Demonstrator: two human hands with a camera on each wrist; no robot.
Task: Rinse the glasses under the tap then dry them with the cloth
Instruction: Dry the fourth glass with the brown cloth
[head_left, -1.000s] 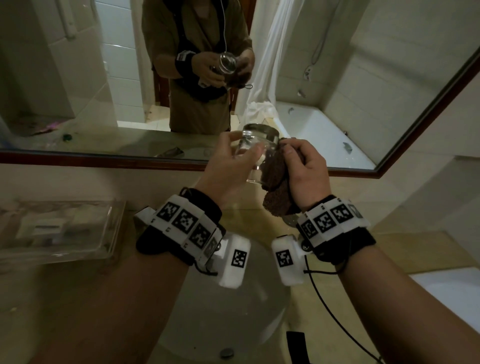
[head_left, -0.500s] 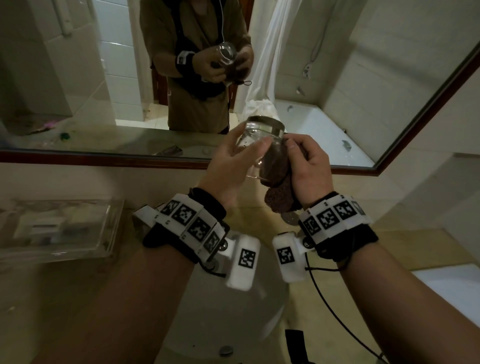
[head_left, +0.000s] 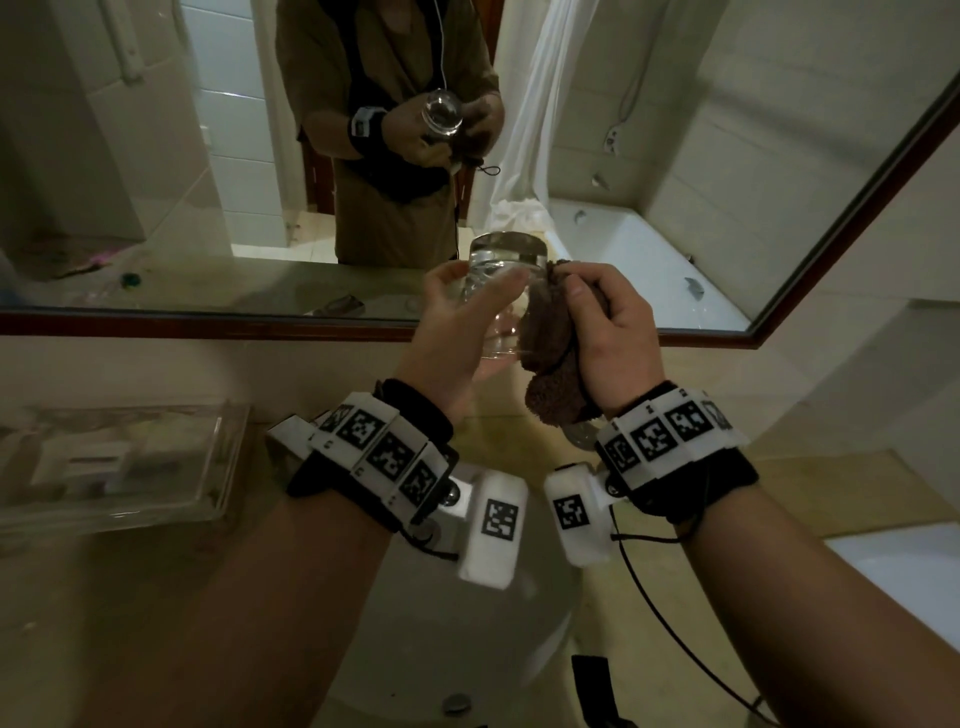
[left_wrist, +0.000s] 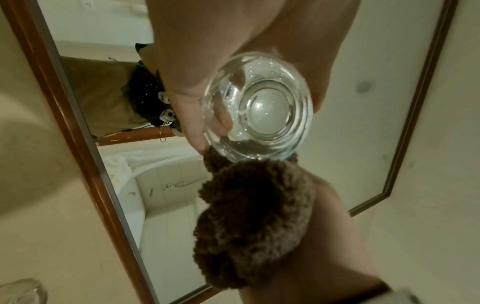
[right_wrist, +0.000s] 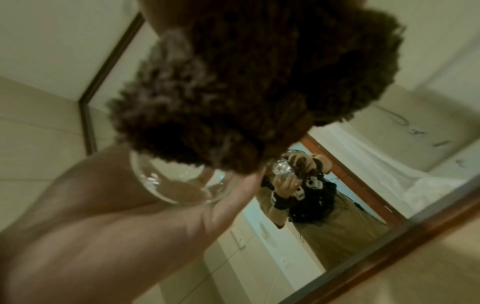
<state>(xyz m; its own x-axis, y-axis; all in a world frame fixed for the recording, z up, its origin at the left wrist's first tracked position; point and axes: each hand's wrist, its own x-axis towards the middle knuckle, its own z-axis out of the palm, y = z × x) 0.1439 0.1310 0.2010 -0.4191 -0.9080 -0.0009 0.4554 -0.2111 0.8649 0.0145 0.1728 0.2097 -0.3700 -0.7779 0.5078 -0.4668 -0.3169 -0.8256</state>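
Drying is the step in hand: left hand (head_left: 457, 332) curls around the glass (head_left: 501, 296), raised before the mirror (head_left: 675, 182), while right hand (head_left: 613, 332) grips the brown cloth (head_left: 550, 358) against its side. Next, I judge, the glass must turn so the cloth meets wet parts.

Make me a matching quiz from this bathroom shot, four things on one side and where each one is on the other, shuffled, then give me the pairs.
Things:
1. glass
2. cloth
3. clear tray
4. basin

Places:
A. on the counter at the far left
B. held by the left hand
C. below the wrists
D. bunched in the right hand, against the glass's side

Pairs: 1-B, 2-D, 3-A, 4-C
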